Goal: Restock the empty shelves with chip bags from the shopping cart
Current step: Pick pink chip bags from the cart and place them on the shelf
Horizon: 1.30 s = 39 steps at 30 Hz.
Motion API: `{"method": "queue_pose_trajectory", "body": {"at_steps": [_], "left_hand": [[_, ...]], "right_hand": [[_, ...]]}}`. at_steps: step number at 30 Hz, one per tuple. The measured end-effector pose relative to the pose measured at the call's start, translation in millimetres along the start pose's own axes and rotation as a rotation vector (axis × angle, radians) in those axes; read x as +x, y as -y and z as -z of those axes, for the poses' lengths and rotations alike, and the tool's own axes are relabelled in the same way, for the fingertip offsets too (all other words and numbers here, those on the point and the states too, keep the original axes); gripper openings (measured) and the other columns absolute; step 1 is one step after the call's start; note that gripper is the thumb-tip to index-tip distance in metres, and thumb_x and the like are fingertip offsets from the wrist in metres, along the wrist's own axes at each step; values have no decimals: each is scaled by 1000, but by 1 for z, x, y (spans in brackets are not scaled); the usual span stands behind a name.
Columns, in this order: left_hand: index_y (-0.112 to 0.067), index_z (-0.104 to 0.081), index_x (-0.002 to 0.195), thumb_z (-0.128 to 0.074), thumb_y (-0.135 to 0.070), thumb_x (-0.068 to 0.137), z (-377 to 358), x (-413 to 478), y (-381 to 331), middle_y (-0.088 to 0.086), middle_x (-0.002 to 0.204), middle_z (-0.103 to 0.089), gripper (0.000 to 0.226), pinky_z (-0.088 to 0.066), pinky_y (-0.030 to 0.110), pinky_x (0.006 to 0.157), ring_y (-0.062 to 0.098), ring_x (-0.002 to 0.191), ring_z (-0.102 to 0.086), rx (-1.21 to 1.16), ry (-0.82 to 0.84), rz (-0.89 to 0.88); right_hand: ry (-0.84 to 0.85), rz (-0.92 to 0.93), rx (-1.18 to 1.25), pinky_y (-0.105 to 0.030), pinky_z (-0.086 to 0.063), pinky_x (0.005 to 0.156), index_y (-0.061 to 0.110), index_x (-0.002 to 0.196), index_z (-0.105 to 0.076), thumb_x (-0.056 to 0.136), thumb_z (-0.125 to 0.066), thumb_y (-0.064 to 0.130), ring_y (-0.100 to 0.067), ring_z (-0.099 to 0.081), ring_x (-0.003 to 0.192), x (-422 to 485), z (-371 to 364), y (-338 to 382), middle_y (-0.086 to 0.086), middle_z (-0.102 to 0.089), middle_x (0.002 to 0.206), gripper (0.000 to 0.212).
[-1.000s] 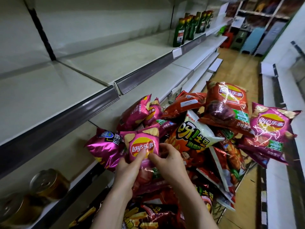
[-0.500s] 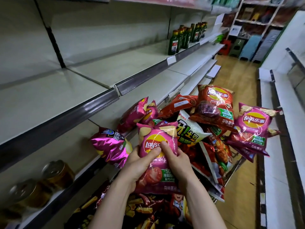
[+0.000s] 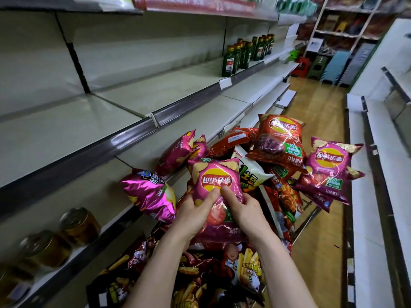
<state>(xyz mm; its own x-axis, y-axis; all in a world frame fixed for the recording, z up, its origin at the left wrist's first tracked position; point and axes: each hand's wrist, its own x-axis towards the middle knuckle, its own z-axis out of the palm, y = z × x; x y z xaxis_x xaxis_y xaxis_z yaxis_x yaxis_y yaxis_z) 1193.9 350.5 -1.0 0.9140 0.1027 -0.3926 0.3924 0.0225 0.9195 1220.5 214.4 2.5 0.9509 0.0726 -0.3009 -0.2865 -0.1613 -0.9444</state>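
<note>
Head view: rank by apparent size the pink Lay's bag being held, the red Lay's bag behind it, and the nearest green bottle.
Pink Lay's bag and red Lay's bag: alike; pink is nearer, so unsure.
Nearest green bottle: smallest, though farthest.

Dark green bottles (image 3: 245,53) with gold caps stand in a tight row at the far left, a blank white price label (image 3: 225,83) clipped just below the nearest one. Near left, two metal-lidded cans (image 3: 79,226) of amber contents lie on their sides, one beside the other. A wooden floor (image 3: 315,121) runs to the far end, where a red stool (image 3: 300,66), a green stool (image 3: 317,67) and stacked blue ones (image 3: 335,67) sit under a stocked rack (image 3: 347,23)
</note>
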Motion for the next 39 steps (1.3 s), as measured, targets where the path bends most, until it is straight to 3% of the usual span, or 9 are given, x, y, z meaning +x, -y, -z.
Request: {"method": "queue_pose_trajectory", "body": {"at_steps": [7,9,13,15,17,20,27,34,39], "left_hand": [[-28,-55,111,-81,-37,75,1,-2,-7,-4,98,-70,45,-58,26,70,13,85,-70,100,29,-61],[-26,-55,119,-80,-41,74,1,-3,-15,-1,103,-71,53,-59,33,79,17,89,-71,99,51,-47],[-25,-55,128,-75,-59,62,7,1,-47,2,109,-71,77,-58,36,84,20,92,-71,55,40,-83],[-20,-58,127,-77,-53,68,13,4,-63,6,104,-73,70,-58,38,83,22,87,-72,-3,-16,-115],[-16,-61,117,-77,-42,75,20,5,-75,8,96,-74,52,-60,34,72,21,77,-73,-58,-38,-135],[-20,-60,98,-76,-39,79,33,5,-77,7,87,-73,31,-59,28,60,17,67,-71,-91,-110,-122],[-20,-52,125,-72,-43,80,74,-11,-15,4,104,-68,55,-49,28,60,18,83,-69,6,-337,6],[-33,-55,115,-73,-49,76,77,-9,17,0,102,-70,45,-51,29,70,17,90,-69,51,-150,143],[-36,-56,111,-74,-48,77,88,-1,23,-3,103,-73,41,-56,35,83,16,91,-71,29,-95,141]], "right_hand": [[49,-117,166,-44,-58,86,19,124,-48,81,-64,60,-26,-69,97,-7,3,-1,-8,-66,116,62],[65,-105,176,-46,-58,85,15,127,-51,80,-67,57,-28,-71,94,-4,5,5,-11,-69,112,65],[-14,116,60,-37,-60,79,18,113,-63,87,-65,49,-20,-72,86,2,1,44,-3,-73,100,41],[3,184,39,-38,-59,82,24,103,-63,88,-65,46,-19,-71,87,6,-3,64,-2,-72,99,27],[62,196,51,-33,-60,76,25,99,-59,90,-64,41,-17,-71,82,8,-6,80,0,-70,94,19],[117,133,39,-32,-60,74,19,112,-53,91,-63,44,-17,-71,79,15,-9,86,-1,-70,93,34],[-52,-75,128,-20,-44,43,-1,116,-58,101,-50,30,-14,-55,58,36,-19,43,-9,-60,84,35],[104,-147,30,-39,-54,89,9,123,-59,91,-54,56,-20,-68,98,50,-60,13,-5,-70,108,57],[34,-96,-74,-38,-54,88,9,125,-54,94,-55,47,-21,-63,101,73,-77,20,-9,-65,113,49]]}}
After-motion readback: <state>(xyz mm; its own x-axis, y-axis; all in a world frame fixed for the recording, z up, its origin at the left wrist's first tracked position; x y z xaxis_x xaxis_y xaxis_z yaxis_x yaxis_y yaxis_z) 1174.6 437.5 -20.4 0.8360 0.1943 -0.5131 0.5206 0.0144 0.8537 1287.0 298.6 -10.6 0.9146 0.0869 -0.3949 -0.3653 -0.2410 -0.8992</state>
